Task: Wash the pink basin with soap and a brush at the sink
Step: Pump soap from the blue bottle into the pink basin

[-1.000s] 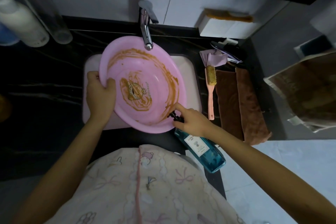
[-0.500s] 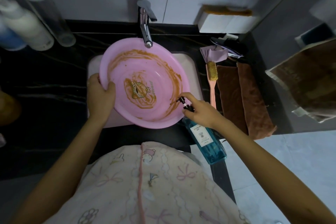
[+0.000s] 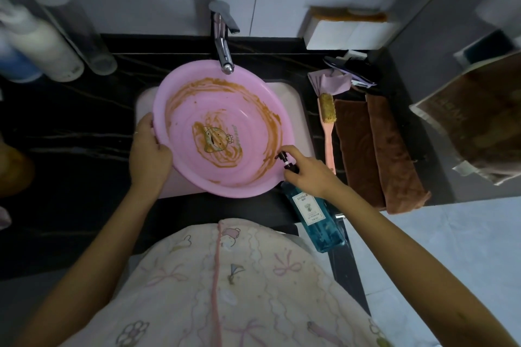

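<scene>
Gripping the pink basin (image 3: pixel 220 132) by its left rim with the left hand (image 3: pixel 149 155), curled over the edge. Propped tilted over the white sink (image 3: pixel 298 110), far rim right under the faucet (image 3: pixel 224 51), smeared with orange-brown grime in rings and across the middle. Right hand (image 3: pixel 310 175) wrapped round the neck of the blue soap bottle (image 3: pixel 313 220), index finger on top of the pump (image 3: pixel 282 157), with the nozzle aimed at the basin's near-right wall (no soap visible, can't tell if dispensing).

Risks, as a judgement:
- Could tip the bottle: tall, narrow, apparently close to the counter's front edge, loaded from the top.
- Could squirt onto the rim or counter with the nozzle slightly off-aim.
- Could lose the basin into the sink once soapy: one-handed hold, otherwise only resting on the sink edges.
- Could clip the spout when rotating the basin.

Brush (image 3: pixel 327 118) parked just right of the sink, not yet picked up. Two brown towels (image 3: pixel 375 149) beside it on the glossy black veined counter (image 3: pixel 73 144). Purple cloth (image 3: pixel 331 82) and dark comb (image 3: pixel 352 66) behind the brush. White box (image 3: pixel 346 35) against the pale tiled wall, bottles (image 3: pixel 42 45) at far left. Dim light, pale floor (image 3: pixel 451 234) at lower right.
</scene>
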`<control>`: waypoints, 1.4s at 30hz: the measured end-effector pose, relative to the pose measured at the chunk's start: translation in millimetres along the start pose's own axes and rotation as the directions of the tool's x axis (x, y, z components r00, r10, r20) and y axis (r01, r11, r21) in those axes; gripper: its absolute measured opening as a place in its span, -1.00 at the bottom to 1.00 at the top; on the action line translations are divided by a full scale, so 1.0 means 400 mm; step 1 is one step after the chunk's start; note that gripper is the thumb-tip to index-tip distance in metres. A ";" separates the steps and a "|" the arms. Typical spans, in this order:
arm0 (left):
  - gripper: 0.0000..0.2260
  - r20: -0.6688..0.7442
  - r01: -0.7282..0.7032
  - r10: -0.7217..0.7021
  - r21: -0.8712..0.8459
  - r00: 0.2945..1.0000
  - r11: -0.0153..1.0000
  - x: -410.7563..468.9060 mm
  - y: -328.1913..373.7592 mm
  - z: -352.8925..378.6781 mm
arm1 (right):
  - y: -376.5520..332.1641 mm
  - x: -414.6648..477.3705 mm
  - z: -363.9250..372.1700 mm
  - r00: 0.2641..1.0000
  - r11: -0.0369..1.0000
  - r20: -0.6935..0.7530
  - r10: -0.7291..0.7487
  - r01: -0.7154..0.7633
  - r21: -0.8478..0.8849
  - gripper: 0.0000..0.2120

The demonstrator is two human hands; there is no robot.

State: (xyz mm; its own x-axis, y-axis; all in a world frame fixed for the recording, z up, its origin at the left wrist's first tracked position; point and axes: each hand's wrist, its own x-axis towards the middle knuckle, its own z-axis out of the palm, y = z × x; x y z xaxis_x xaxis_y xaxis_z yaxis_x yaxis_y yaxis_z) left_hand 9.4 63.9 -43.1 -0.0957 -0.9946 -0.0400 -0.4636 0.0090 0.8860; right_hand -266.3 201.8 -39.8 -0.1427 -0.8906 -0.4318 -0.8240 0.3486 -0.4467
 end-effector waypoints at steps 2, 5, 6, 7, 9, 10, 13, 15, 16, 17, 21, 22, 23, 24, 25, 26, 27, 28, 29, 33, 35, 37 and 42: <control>-0.55 0.099 -0.113 0.106 0.073 0.989 0.991 0.002 -0.037 -0.010 | 0.001 -0.003 -0.006 0.999 0.999 -0.040 -0.003 0.005 0.045 -0.57; -0.37 0.239 -0.204 0.105 0.439 0.965 0.875 -0.027 -0.078 -0.011 | 0.003 -0.008 -0.023 0.992 0.989 -0.128 0.009 0.010 0.147 -0.55; -0.27 0.282 -0.267 0.133 0.517 0.950 0.813 -0.040 -0.084 -0.010 | 0.004 -0.010 -0.030 0.988 0.983 -0.157 0.013 0.016 0.182 -0.55; -0.18 0.333 -0.361 0.197 0.557 0.922 0.748 -0.053 -0.089 -0.007 | 0.004 -0.010 -0.038 0.983 0.977 -0.185 0.015 0.024 0.211 -0.54; -0.14 0.457 -0.571 0.353 0.544 0.816 0.615 -0.067 -0.096 0.006 | 0.000 -0.014 -0.055 0.971 0.969 -0.239 0.021 0.039 0.243 -0.53; -0.22 0.500 -0.666 0.444 0.500 0.744 0.553 -0.070 -0.099 0.017 | -0.004 -0.018 -0.064 0.964 0.966 -0.266 0.021 0.049 0.253 -0.53; -0.54 0.524 -0.857 0.679 0.354 0.514 0.375 -0.075 -0.083 0.046 | -0.015 -0.036 -0.108 0.935 0.945 -0.352 0.043 0.076 0.318 -0.53; -0.83 0.468 -0.906 0.781 0.288 0.415 0.310 -0.064 -0.052 0.050 | -0.015 -0.050 -0.142 0.916 0.926 -0.397 0.049 0.107 0.361 -0.55; -0.90 0.425 -0.912 0.812 0.270 0.400 0.308 -0.056 -0.029 0.049 | -0.016 -0.058 -0.161 0.908 0.918 -0.416 0.045 0.127 0.376 -0.56; -0.90 0.380 -0.910 0.831 0.252 0.406 0.330 -0.048 -0.002 0.049 | -0.016 -0.067 -0.178 0.901 0.905 -0.432 0.047 0.144 0.400 -0.57; -0.91 0.160 -0.848 0.838 0.202 0.522 0.490 -0.009 0.149 0.040 | -0.017 -0.113 -0.228 0.843 0.844 -0.528 0.104 0.206 0.495 -0.56; -0.93 0.107 -0.825 0.826 0.199 0.554 0.528 0.004 0.192 0.037 | -0.020 -0.127 -0.239 0.811 0.835 -0.574 0.114 0.235 0.498 -0.57; -0.94 0.050 -0.792 0.798 0.177 0.600 0.585 0.021 0.238 0.036 | -0.024 -0.141 -0.255 0.775 0.833 -0.622 0.115 0.266 0.485 -0.57; -0.91 -0.012 -0.736 0.746 0.146 0.666 0.661 0.038 0.274 0.034 | -0.028 -0.150 -0.264 0.749 0.831 -0.652 0.118 0.285 0.478 -0.56; -0.86 -0.076 -0.667 0.675 0.110 0.733 0.737 0.059 0.310 0.036 | -0.031 -0.156 -0.278 0.727 0.827 -0.676 0.123 0.301 0.474 -0.54; -0.82 -0.129 -0.592 0.596 0.074 0.792 0.803 0.079 0.338 0.038 | -0.035 -0.161 -0.290 0.719 0.823 -0.685 0.121 0.314 0.474 -0.52; -0.77 -0.164 -0.526 0.525 0.042 0.835 0.849 0.098 0.361 0.041 | -0.040 -0.164 -0.302 0.717 0.823 -0.689 0.105 0.326 0.465 -0.51; -0.73 -0.177 -0.471 0.465 0.013 0.867 0.882 0.118 0.375 0.043 | -0.049 -0.165 -0.313 0.713 0.826 -0.696 0.081 0.343 0.447 -0.50; -0.70 -0.173 -0.428 0.419 -0.017 0.891 0.903 0.138 0.379 0.047 | -0.059 -0.165 -0.323 0.709 0.827 -0.704 0.049 0.366 0.426 -0.52; -0.63 -0.119 -0.294 0.273 -0.219 0.955 0.931 0.194 0.358 0.072 | -0.087 -0.140 -0.345 0.729 0.837 -0.684 0.006 0.370 0.402 -0.60; -0.62 -0.096 -0.174 0.150 -0.350 0.984 0.920 0.204 0.331 0.085 | -0.092 -0.125 -0.340 0.747 0.841 -0.665 0.009 0.354 0.409 -0.61; -0.71 -0.090 -0.088 0.053 -0.449 0.995 0.889 0.210 0.296 0.092 | -0.092 -0.115 -0.328 0.745 0.839 -0.667 0.017 0.352 0.416 -0.61; -0.78 -0.069 0.075 -0.144 -0.598 0.987 0.798 0.200 0.232 0.102 | -0.097 -0.075 -0.310 0.767 0.842 -0.641 0.041 0.318 0.435 -0.65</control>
State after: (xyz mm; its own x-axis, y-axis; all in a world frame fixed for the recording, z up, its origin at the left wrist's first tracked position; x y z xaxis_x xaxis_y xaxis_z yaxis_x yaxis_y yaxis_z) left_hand -77.3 -10.5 16.8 0.0331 -0.9903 -0.1352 0.1492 -0.1289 0.9804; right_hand -298.0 178.8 87.7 -0.4945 -0.8556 0.1529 -0.5012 0.1370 -0.8544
